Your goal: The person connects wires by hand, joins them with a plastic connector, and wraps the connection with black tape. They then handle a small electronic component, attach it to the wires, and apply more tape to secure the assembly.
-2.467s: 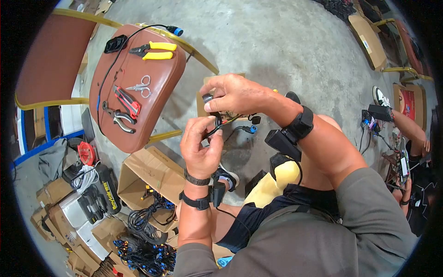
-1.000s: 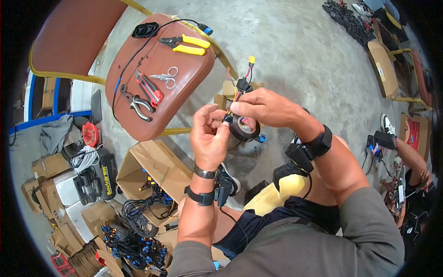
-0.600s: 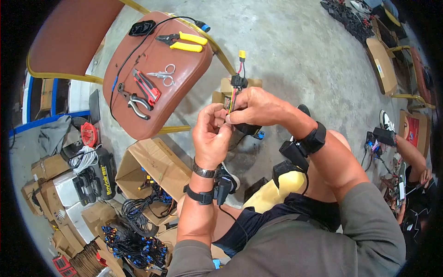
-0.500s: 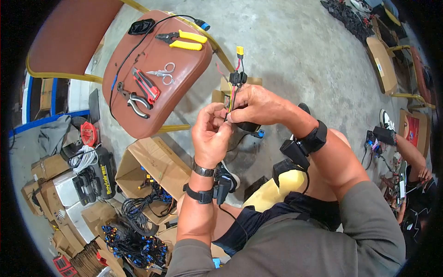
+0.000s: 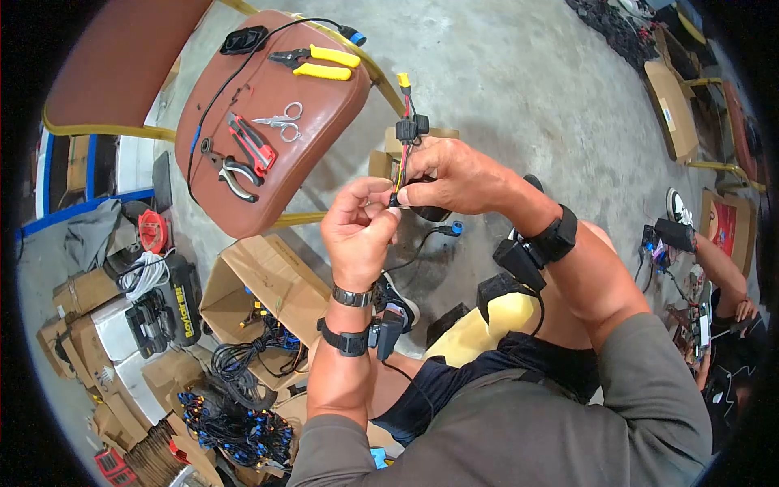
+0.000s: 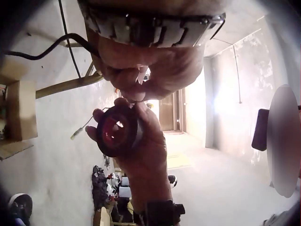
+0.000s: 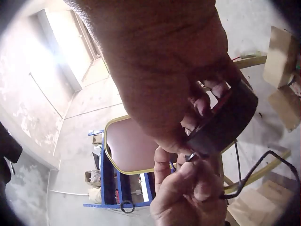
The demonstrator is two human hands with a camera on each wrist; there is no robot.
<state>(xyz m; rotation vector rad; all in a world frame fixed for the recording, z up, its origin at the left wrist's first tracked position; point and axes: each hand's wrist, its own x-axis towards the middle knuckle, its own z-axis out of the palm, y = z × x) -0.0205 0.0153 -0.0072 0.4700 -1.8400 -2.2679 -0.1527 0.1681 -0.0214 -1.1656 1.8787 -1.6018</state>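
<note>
My left hand (image 5: 357,235) pinches a black cable at a dark wrapped spot (image 5: 394,200), where red, yellow and black wires (image 5: 402,162) come out. The wires run up to a black block (image 5: 412,127) and a yellow connector (image 5: 403,79). My right hand (image 5: 454,174) touches the same spot with its thumb and fingertips. In its curled fingers it holds a roll of black tape (image 7: 225,122), whose ring (image 6: 135,141) also shows in the left wrist view. Below the hands hangs the cable's blue-ended connector (image 5: 457,229).
A brown chair seat (image 5: 312,134) to the left bears yellow-handled wire strippers (image 5: 324,63), scissors (image 5: 284,122), a red utility knife (image 5: 252,144), pliers (image 5: 237,178) and a cable. An open carton (image 5: 268,276) and a cable heap (image 5: 235,430) lie lower left. Another person's arm (image 5: 718,260) shows at right.
My right hand has come down from above the left hand to the wrapped spot. The wires and yellow connector now stand upward. Over the last second, the connector end has swung left.
</note>
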